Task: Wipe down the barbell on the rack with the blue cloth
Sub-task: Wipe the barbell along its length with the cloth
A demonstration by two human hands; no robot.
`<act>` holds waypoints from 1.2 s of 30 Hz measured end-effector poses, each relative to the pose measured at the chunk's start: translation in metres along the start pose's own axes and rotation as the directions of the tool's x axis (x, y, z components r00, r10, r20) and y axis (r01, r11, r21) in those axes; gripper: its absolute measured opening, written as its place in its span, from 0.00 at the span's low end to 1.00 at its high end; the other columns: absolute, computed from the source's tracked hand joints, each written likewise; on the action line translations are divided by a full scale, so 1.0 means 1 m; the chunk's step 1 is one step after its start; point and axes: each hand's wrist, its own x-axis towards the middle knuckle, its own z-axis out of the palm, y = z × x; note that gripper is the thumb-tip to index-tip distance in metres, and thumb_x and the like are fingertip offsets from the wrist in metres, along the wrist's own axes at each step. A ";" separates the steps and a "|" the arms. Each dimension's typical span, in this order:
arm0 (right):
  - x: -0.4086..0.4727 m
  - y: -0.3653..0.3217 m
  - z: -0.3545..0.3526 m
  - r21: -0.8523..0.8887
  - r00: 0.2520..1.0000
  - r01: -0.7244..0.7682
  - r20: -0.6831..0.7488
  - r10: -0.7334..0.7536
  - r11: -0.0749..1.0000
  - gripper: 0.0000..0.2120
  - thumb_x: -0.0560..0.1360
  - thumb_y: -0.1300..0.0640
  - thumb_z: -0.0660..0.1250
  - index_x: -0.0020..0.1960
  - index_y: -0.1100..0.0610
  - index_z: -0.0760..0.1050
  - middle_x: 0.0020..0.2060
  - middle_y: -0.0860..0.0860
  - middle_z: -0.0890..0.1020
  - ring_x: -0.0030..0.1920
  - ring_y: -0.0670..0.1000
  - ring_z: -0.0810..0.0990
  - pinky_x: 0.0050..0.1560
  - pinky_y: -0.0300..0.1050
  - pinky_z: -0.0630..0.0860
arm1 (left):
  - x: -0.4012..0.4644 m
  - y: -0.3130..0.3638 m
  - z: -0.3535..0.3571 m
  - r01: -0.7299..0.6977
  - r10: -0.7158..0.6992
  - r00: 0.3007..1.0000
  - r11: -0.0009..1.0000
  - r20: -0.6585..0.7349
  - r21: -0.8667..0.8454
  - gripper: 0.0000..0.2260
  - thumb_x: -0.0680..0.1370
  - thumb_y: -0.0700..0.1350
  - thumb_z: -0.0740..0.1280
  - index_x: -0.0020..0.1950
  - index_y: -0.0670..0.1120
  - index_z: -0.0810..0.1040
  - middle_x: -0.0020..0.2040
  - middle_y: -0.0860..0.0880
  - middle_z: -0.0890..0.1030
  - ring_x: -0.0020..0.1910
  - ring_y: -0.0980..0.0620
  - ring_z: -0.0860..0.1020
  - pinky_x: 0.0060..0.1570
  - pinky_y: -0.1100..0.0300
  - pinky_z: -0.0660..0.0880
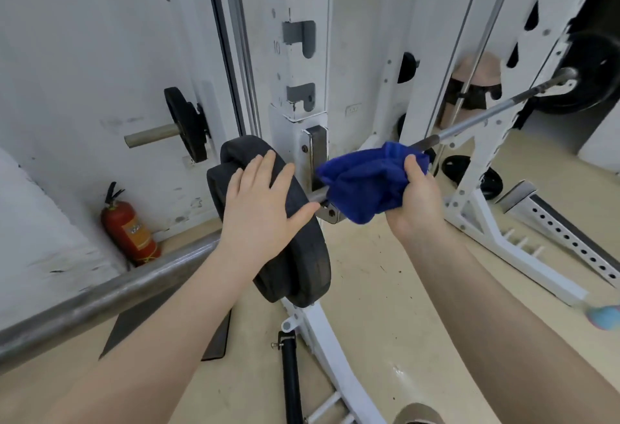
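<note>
The steel barbell (483, 118) runs from the lower left up to the right across the white rack (295, 54). Black weight plates (302, 256) sit on its near end, and another black plate (590, 74) is at the far end. My right hand (417, 195) grips the blue cloth (362, 178), which is wrapped around the bar just right of the rack's hook. My left hand (265, 209) lies flat, fingers spread, on the face of the near plates. The bar under the cloth is hidden.
A red fire extinguisher (131, 225) stands on the floor by the left wall. A small black plate (186, 123) hangs on a wall peg. White rack feet (503, 249) and a perforated rail (570, 239) lie on the floor to the right, with loose plates (469, 172) behind.
</note>
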 end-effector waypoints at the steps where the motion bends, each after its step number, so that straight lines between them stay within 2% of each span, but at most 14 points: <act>1: 0.005 0.001 0.004 -0.080 0.992 0.120 0.045 -0.117 0.990 0.09 0.80 0.55 0.59 0.60 0.51 0.70 0.50 0.49 0.79 0.50 0.49 0.79 0.52 0.46 0.78 | -0.002 -0.001 0.003 -0.013 0.013 1.000 1.000 -0.014 0.014 0.33 0.73 0.66 0.57 0.71 0.47 0.63 0.75 0.41 0.60 0.73 0.42 0.58 0.71 0.46 0.53; 3: 0.014 0.011 0.013 -0.387 0.931 0.357 0.227 -0.287 0.850 0.08 0.80 0.56 0.58 0.58 0.49 0.67 0.51 0.48 0.77 0.53 0.50 0.78 0.57 0.49 0.75 | -0.003 -0.002 0.005 -0.022 0.022 0.999 1.000 -0.031 0.004 0.34 0.72 0.64 0.62 0.72 0.47 0.63 0.75 0.41 0.60 0.74 0.42 0.58 0.71 0.46 0.54; 5: 0.027 0.033 0.020 -0.694 0.834 0.552 0.463 -0.300 0.461 0.10 0.80 0.57 0.58 0.61 0.55 0.66 0.49 0.49 0.76 0.50 0.50 0.76 0.53 0.47 0.74 | 0.001 -0.001 0.003 0.002 -0.002 1.000 0.999 0.004 -0.032 0.35 0.71 0.64 0.63 0.73 0.49 0.61 0.76 0.43 0.57 0.75 0.44 0.54 0.72 0.48 0.53; 8: 0.049 0.079 0.017 -0.648 0.663 0.748 0.734 0.146 -0.140 0.17 0.77 0.57 0.62 0.65 0.58 0.66 0.53 0.52 0.77 0.53 0.52 0.76 0.56 0.46 0.71 | 0.002 0.000 0.002 0.017 -0.017 1.000 0.999 0.007 -0.035 0.36 0.70 0.66 0.62 0.73 0.49 0.61 0.76 0.44 0.57 0.74 0.44 0.55 0.71 0.48 0.54; 10: 0.061 0.100 0.013 -0.465 0.562 0.823 0.745 0.358 -0.326 0.20 0.75 0.55 0.63 0.64 0.59 0.66 0.56 0.53 0.77 0.58 0.55 0.76 0.62 0.46 0.69 | 0.000 0.000 0.003 0.014 -0.016 1.000 0.999 -0.026 -0.042 0.36 0.67 0.66 0.62 0.70 0.48 0.67 0.74 0.43 0.63 0.72 0.42 0.60 0.68 0.46 0.59; 14: 0.077 0.088 0.030 -0.430 0.540 0.841 0.708 0.455 -0.329 0.16 0.77 0.54 0.61 0.61 0.60 0.65 0.50 0.55 0.79 0.48 0.57 0.79 0.49 0.50 0.75 | 0.004 0.004 0.004 0.044 -0.044 0.996 0.999 -0.080 -0.014 0.34 0.66 0.65 0.58 0.65 0.47 0.72 0.69 0.42 0.70 0.68 0.41 0.68 0.63 0.45 0.66; 17: 0.103 0.082 0.049 -0.395 0.512 0.854 0.520 0.684 -0.339 0.20 0.75 0.45 0.63 0.58 0.56 0.61 0.44 0.56 0.81 0.42 0.57 0.80 0.47 0.54 0.78 | 0.010 0.015 0.007 0.146 -0.145 0.981 0.989 -0.131 0.001 0.27 0.68 0.61 0.59 0.60 0.46 0.74 0.66 0.42 0.73 0.66 0.41 0.69 0.62 0.46 0.68; 20: 0.117 0.080 0.066 -0.395 0.490 0.853 0.380 0.784 -0.342 0.23 0.76 0.43 0.62 0.62 0.55 0.61 0.47 0.55 0.79 0.44 0.55 0.78 0.46 0.49 0.74 | 0.021 0.030 0.010 0.278 -0.272 0.947 0.960 -0.171 0.017 0.19 0.71 0.53 0.65 0.57 0.45 0.76 0.65 0.41 0.74 0.65 0.40 0.70 0.62 0.45 0.68; 22: 0.112 0.079 0.062 -0.295 0.430 0.897 0.422 0.798 -0.328 0.22 0.78 0.46 0.59 0.64 0.59 0.62 0.51 0.57 0.80 0.46 0.55 0.77 0.46 0.46 0.71 | 0.028 0.039 0.015 0.357 -0.349 0.920 0.934 -0.179 0.016 0.17 0.71 0.49 0.68 0.57 0.43 0.76 0.65 0.39 0.73 0.66 0.38 0.69 0.63 0.43 0.67; 26: 0.107 0.083 0.024 -0.040 0.288 0.938 0.646 0.707 -0.345 0.21 0.80 0.50 0.58 0.68 0.60 0.63 0.68 0.57 0.69 0.68 0.55 0.67 0.67 0.45 0.63 | 0.032 0.050 0.024 0.450 -0.431 0.880 0.891 -0.200 0.060 0.16 0.71 0.48 0.64 0.56 0.43 0.77 0.67 0.38 0.72 0.68 0.37 0.67 0.63 0.42 0.66; 28: 0.114 0.080 0.028 -0.031 0.222 0.962 0.663 0.715 -0.270 0.19 0.78 0.51 0.61 0.65 0.60 0.66 0.65 0.56 0.71 0.64 0.54 0.71 0.63 0.45 0.68 | 0.033 0.052 0.025 0.485 -0.467 0.859 0.873 -0.211 0.045 0.15 0.71 0.43 0.65 0.57 0.43 0.77 0.68 0.39 0.70 0.69 0.38 0.66 0.65 0.42 0.64; 31: 0.124 0.074 0.047 -0.189 0.223 0.972 0.579 0.784 -0.137 0.13 0.78 0.53 0.60 0.59 0.60 0.70 0.51 0.55 0.78 0.46 0.53 0.76 0.44 0.44 0.71 | 0.037 0.054 0.024 0.535 -0.519 0.829 0.844 -0.210 0.027 0.16 0.73 0.37 0.65 0.60 0.42 0.75 0.70 0.40 0.68 0.71 0.39 0.62 0.68 0.42 0.61; 34: 0.125 0.070 0.040 -0.098 0.132 0.991 0.634 0.762 -0.090 0.12 0.79 0.53 0.59 0.58 0.60 0.70 0.54 0.55 0.77 0.48 0.53 0.74 0.46 0.43 0.69 | 0.040 0.061 0.024 0.581 -0.563 0.797 0.813 -0.219 0.025 0.17 0.74 0.36 0.64 0.62 0.42 0.74 0.72 0.42 0.65 0.73 0.41 0.60 0.69 0.44 0.60; 36: 0.129 0.061 0.030 -0.089 0.079 0.996 0.671 0.737 -0.027 0.09 0.80 0.51 0.58 0.53 0.58 0.68 0.48 0.53 0.76 0.44 0.51 0.72 0.44 0.42 0.67 | 0.042 0.066 0.025 0.611 -0.586 0.772 0.791 -0.245 0.034 0.17 0.74 0.35 0.63 0.62 0.42 0.74 0.72 0.42 0.65 0.73 0.41 0.59 0.69 0.45 0.59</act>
